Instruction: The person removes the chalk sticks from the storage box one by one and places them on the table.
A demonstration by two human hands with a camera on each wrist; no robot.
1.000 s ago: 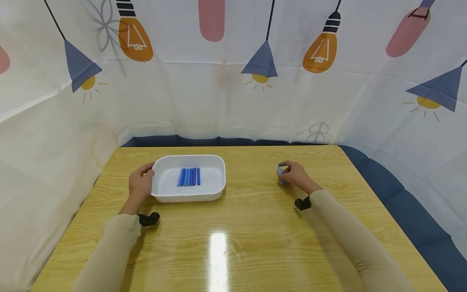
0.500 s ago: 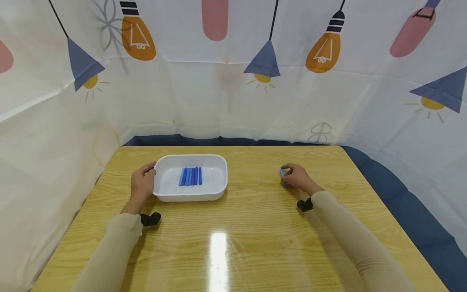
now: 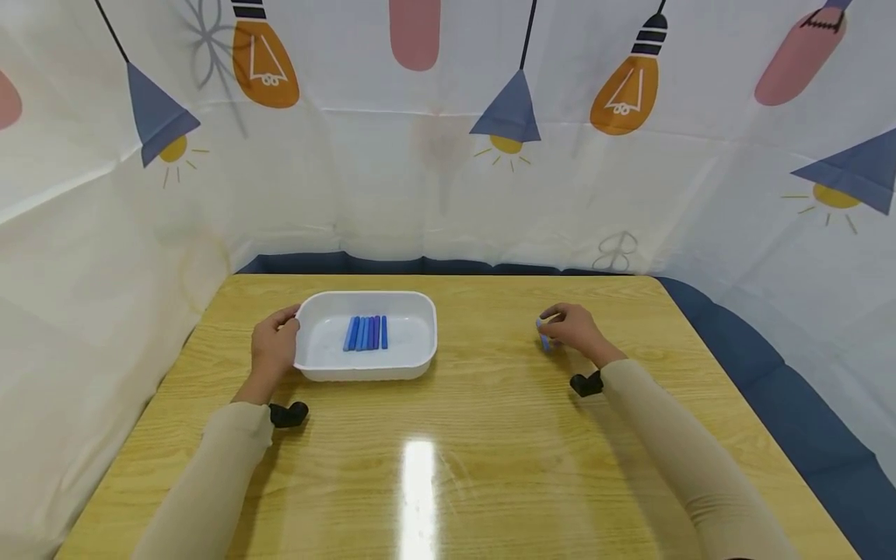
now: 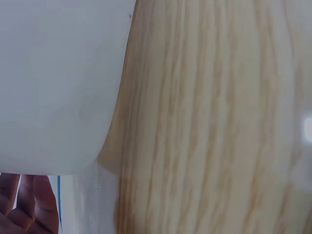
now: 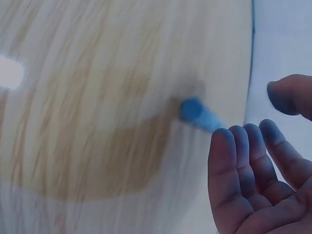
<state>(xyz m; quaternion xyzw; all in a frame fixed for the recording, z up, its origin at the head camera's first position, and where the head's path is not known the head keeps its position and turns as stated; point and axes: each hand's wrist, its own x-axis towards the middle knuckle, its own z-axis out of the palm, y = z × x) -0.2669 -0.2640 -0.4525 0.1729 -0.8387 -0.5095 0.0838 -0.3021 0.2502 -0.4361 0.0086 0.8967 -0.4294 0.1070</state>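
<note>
In the head view my left hand (image 3: 274, 342) grips the left end of a white tray (image 3: 413, 334), with the fingers at its rim. Inside the tray several blue and purple chalk-like sticks (image 3: 365, 333) lie side by side in a row. Over on the right, my right hand (image 3: 575, 327) hovers by one more blue chalk-like stick (image 3: 544, 341) on the table. The right wrist view shows that stick (image 5: 192, 109) just past the fingertips, with the thumb held well apart from the fingers. The left wrist view has only the tray's outer wall (image 4: 58, 87) and a few fingers (image 4: 36, 204).
The wooden table (image 3: 476, 435) carries a bright light reflection near its front. Patterned white cloth (image 3: 392, 179) hangs behind and to the left. Dark blue padding (image 3: 784, 389) runs along the right side. Each wrist bears a small black camera mount (image 3: 288, 414).
My right fingers have loosened around the blue stick, and it stays on the table beside them. The left hand keeps its hold on the tray. The head view has shifted slightly.
</note>
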